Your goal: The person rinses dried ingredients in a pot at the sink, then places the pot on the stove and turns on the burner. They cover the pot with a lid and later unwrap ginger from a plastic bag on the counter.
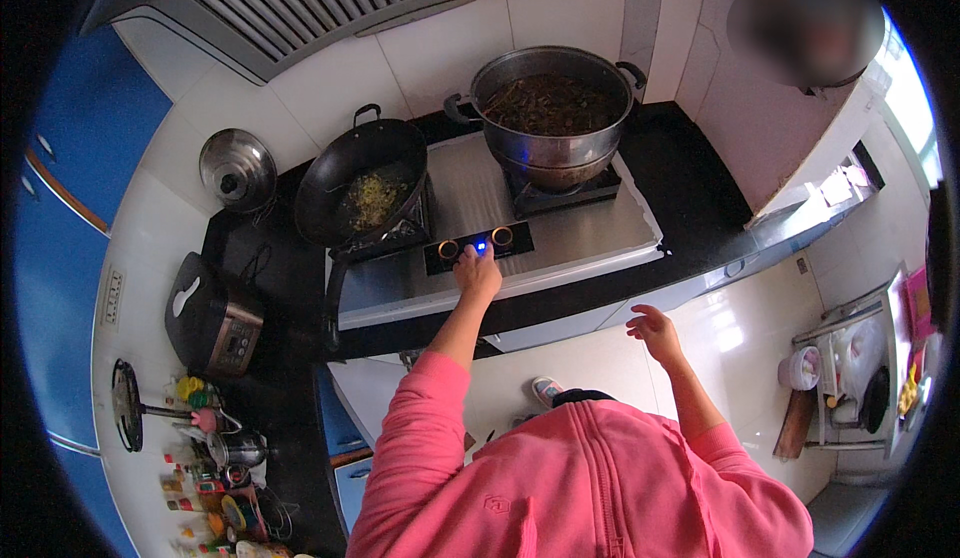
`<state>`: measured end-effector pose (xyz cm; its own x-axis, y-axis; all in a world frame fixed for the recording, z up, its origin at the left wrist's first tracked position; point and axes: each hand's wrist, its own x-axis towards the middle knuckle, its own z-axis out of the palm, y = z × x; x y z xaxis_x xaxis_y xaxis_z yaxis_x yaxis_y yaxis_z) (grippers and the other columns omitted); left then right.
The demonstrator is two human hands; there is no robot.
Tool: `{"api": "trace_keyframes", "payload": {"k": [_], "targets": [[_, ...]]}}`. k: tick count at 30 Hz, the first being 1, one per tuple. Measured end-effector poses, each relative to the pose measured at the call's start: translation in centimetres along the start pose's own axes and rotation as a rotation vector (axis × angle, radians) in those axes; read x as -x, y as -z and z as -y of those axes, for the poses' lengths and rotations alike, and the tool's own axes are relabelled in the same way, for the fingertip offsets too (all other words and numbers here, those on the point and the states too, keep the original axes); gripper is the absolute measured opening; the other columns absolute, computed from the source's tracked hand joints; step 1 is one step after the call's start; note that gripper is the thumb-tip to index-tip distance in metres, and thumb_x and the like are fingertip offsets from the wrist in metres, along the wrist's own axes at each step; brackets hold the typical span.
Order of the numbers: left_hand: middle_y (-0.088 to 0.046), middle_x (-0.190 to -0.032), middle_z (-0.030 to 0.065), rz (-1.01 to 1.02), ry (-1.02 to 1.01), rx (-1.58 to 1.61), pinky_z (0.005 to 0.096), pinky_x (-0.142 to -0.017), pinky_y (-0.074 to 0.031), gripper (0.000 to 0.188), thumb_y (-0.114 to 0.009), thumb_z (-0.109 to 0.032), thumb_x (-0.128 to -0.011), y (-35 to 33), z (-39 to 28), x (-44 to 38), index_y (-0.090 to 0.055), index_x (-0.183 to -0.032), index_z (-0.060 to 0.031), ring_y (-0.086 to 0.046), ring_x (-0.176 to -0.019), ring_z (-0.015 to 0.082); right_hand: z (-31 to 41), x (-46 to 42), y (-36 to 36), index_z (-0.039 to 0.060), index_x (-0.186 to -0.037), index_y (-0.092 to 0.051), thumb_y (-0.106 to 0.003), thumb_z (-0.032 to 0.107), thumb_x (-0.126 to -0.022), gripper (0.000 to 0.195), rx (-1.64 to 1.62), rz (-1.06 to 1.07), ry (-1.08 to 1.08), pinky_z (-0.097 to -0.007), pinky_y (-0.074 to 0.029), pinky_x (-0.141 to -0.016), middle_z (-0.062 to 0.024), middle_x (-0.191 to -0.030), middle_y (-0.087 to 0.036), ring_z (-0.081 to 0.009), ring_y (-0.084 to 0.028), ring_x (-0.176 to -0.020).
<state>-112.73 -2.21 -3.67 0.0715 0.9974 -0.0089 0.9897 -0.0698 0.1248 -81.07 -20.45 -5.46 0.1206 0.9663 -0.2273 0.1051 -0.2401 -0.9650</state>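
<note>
My left hand [478, 273] is at the black control panel [517, 241] of a stainless steel gas cooktop [461, 183]. Its fingertips lie beside a small blue-lit display [481, 246], between the left knob [448, 250] and the right knob [502, 236]. Whether they grip anything is hidden. Over the floor in front of the counter hangs my right hand [656, 333], empty, fingers loosely apart. A black wok [326, 190] on the left burner holds chopped yellow-green bits in liquid. On the right burner, a large steel pot [559, 151] contains dark brown stuff, possibly herbs.
The wok's handle [332, 303] sticks out toward the counter's front edge. A steel lid [238, 170] leans against the wall above a rice cooker [217, 322]. Bottles [196, 502] crowd the left counter. Overhead is a range hood [315, 10]; a rack [847, 378] stands at right.
</note>
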Motion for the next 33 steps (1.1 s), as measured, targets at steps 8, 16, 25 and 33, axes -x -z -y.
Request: {"api": "trace_keyframes", "payload": {"k": [8,16,25,33], "targets": [[-0.047,-0.106,0.0168,-0.072,-0.026,0.013,0.0444,-0.079,-0.041,0.040,-0.052,-0.024,-0.083,-0.5,0.2,0.5,-0.049,-0.123,-0.0158,-0.050,-0.097,0.0333,-1.3,-0.2,0.5,0.0018,-0.115,-0.049,-0.040,-0.008,-0.082,0.036,-0.015,0.008,0.042,-0.0243,-0.047,-0.064,-0.0101,-0.085,-0.063,-0.0147,-0.061,-0.073],[-0.048,-0.105,0.0176,-0.029,-0.055,-0.028,0.0460,-0.080,-0.040,0.035,-0.045,-0.018,-0.085,-0.9,1.1,-1.0,-0.053,-0.119,-0.0132,-0.049,-0.099,0.0335,-2.5,8.0,-0.5,0.0007,-0.113,-0.050,-0.039,-0.008,-0.082,0.034,0.038,-0.064,-0.028,-0.0256,-0.048,-0.064,-0.0112,-0.086,-0.063,-0.0152,-0.061,-0.074],[-0.051,-0.100,0.0151,-0.324,-0.050,0.228,0.0417,-0.075,-0.045,0.034,-0.058,-0.012,-0.077,3.7,-3.2,6.6,-0.052,-0.110,-0.0052,-0.053,-0.094,0.0316,-6.0,20.3,4.6,0.0011,-0.112,-0.051,-0.044,0.001,-0.085,0.028,0.001,-0.359,-0.207,-0.0267,-0.049,-0.067,-0.0110,-0.086,-0.064,-0.0177,-0.063,-0.077],[-0.052,-0.083,0.0113,0.353,-0.505,0.733,0.0393,-0.069,-0.045,0.014,-0.060,-0.023,-0.080,-8.6,-21.2,28.5,-0.056,-0.084,-0.0097,-0.054,-0.081,0.0291,-9.6,28.8,13.1,0.0006,-0.112,-0.052,-0.046,0.006,-0.087,0.026,-0.059,-0.596,-0.171,-0.0275,-0.051,-0.068,-0.0118,-0.087,-0.064,-0.0172,-0.063,-0.077]]}}
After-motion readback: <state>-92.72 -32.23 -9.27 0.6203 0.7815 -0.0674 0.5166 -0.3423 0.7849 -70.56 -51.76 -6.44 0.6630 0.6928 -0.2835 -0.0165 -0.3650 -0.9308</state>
